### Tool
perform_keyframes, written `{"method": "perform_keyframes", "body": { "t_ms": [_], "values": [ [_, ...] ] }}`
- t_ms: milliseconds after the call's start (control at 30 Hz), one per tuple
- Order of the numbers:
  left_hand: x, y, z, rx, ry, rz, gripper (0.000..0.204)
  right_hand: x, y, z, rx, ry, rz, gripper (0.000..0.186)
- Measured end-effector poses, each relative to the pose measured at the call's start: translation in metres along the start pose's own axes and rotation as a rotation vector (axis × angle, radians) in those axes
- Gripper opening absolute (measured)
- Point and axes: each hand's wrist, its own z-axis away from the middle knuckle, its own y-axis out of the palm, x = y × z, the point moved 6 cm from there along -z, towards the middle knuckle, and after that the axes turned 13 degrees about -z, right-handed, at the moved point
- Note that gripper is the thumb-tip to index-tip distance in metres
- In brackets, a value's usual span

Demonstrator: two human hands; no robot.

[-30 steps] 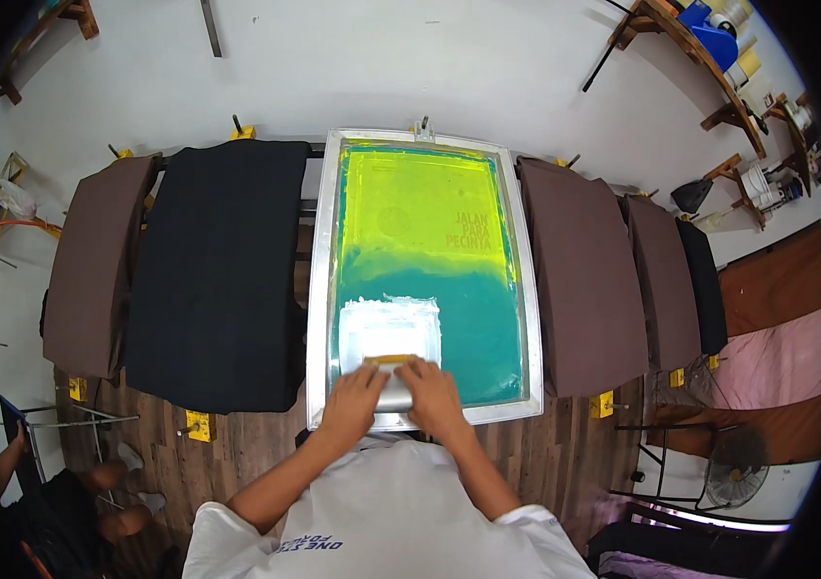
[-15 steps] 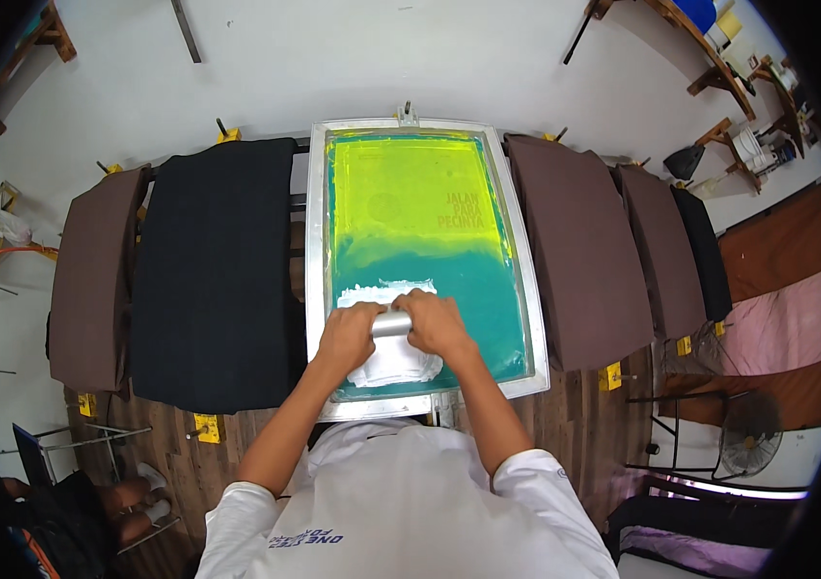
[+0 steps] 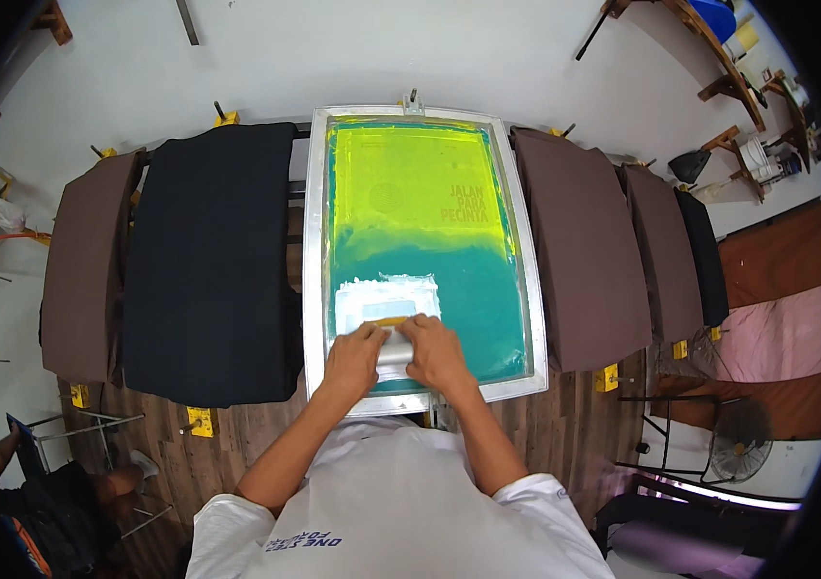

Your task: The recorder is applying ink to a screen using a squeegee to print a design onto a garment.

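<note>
You clamp both hands on a silver squeegee (image 3: 394,353), left hand (image 3: 354,363) and right hand (image 3: 436,357) close together at either end of its handle, over the near, left-hand part of a metal frame (image 3: 316,241). White ink (image 3: 420,286) lies around the squeegee's yellow edge on the frame's green and yellow screen (image 3: 439,280). Beside the frame, a black cloth (image 3: 213,261) drapes a board at left, a brown cloth (image 3: 584,251) at right; a fan (image 3: 740,449) stands well to the frame's right.
</note>
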Motion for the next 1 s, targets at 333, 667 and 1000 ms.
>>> {"method": "perform_keyframes", "body": {
  "t_ms": [333, 667, 1000],
  "values": [
    [-0.024, 0.013, 0.057, 0.122, -0.018, 0.023, 0.044, 0.012, 0.011, 0.059, 0.054, 0.061, 0.015, 0.053],
    [-0.001, -0.020, -0.011, 0.034, 0.022, 0.037, 0.033, 0.013, -0.021, -0.008, 0.128, 0.049, 0.073, 0.042],
    [-0.024, 0.019, 0.073, 0.011, 0.051, -0.089, 0.058, 0.009, 0.028, 0.072, 0.036, -0.073, 0.074, 0.063]
  ]
}}
